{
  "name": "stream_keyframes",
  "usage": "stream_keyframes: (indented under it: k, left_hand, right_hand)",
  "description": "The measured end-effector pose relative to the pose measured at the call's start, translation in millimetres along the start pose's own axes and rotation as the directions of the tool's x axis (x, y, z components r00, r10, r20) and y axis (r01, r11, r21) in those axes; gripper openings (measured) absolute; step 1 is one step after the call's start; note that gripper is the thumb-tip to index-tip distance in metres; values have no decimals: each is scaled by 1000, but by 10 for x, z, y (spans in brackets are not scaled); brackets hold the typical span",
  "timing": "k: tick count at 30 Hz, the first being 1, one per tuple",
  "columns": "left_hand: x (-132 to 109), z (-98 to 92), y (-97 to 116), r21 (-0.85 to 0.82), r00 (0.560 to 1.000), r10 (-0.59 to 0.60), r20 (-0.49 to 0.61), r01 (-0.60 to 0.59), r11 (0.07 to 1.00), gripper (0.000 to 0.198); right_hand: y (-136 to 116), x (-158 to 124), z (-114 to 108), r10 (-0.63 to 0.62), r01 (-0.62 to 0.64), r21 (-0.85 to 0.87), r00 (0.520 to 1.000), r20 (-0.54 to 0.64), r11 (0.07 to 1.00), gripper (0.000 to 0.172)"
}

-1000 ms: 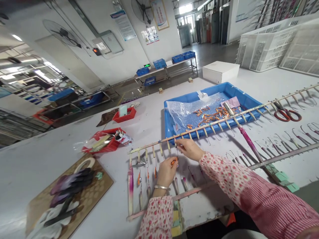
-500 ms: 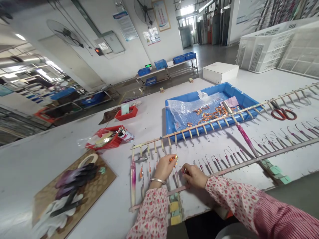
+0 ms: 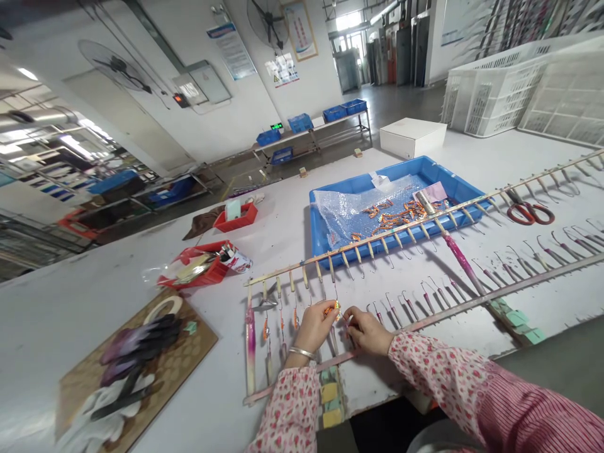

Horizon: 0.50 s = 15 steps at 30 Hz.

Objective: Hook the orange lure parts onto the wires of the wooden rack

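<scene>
My left hand (image 3: 313,330) pinches a small shiny orange fishing lure (image 3: 336,307) between thumb and fingers, just below a hook of the rack's upper rail (image 3: 285,272). Close on its right, my right hand (image 3: 370,332) has its fingers closed at a hooked peg of the lower rail (image 3: 415,325); the fingertips hide most of that peg. Other orange lures (image 3: 265,328) hang between the two rails, left of my hands. To the right, the hooks of both rails carry no lures.
Behind the rack, a blue tray (image 3: 321,248) holds bubble wrap and many loose orange lures (image 3: 401,217). Red-handled scissors (image 3: 531,212) lie at right. Left are red bins (image 3: 214,274) and a brown board (image 3: 189,352) with gloves (image 3: 136,352). A white box (image 3: 413,137) stands behind.
My left hand has moved slightly to the right with the orange lure, closer to my right fingertips. My right hand stays at the lower rail's peg. The view has shifted a little.
</scene>
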<state>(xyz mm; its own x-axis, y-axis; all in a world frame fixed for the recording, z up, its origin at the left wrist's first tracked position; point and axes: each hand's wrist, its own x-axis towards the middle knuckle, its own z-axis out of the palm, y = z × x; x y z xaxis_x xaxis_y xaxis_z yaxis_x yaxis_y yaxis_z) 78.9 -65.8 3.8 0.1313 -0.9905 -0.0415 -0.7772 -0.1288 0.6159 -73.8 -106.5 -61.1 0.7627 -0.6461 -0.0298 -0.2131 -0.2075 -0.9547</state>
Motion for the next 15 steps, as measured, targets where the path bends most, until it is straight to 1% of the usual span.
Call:
stream_keyframes:
  k: [3,6,8,9,11,12,14,15]
  left_hand:
    - [-11,8,6,22,1000,-16,-12,16,1000,25]
    - [17,29,-14,37,999,-41,-29,42,998,25]
    - [51,53,-32,37,997,-61,-55,63,997,25]
    - [67,67,-38,30,995,-70,-72,72,997,26]
    - [83,88,-38,2,988,-98,-119,99,995,28]
    - [79,93,-31,-17,982,-119,-146,118,993,29]
    - [49,92,-6,-76,970,-158,-187,146,986,33]
    - [25,86,11,-119,967,-169,-191,148,982,35]
  right_hand:
    - [20,1,1,-23,24,46,1000,-7,999,23]
    - [14,8,-15,-22,21,77,1000,10,997,21]
    - [-4,9,-23,-6,6,28,1000,-17,1000,21]
    - [-13,7,-22,-3,2,-12,999,-39,1000,24]
    - [-23,-2,-8,-33,24,-102,996,-82,995,31]
    - [-25,-6,2,-60,47,-143,994,-92,989,30]
    - [-29,-5,11,-107,87,-205,991,-85,975,28]
    - [-36,3,2,-113,97,-222,992,-61,970,28]
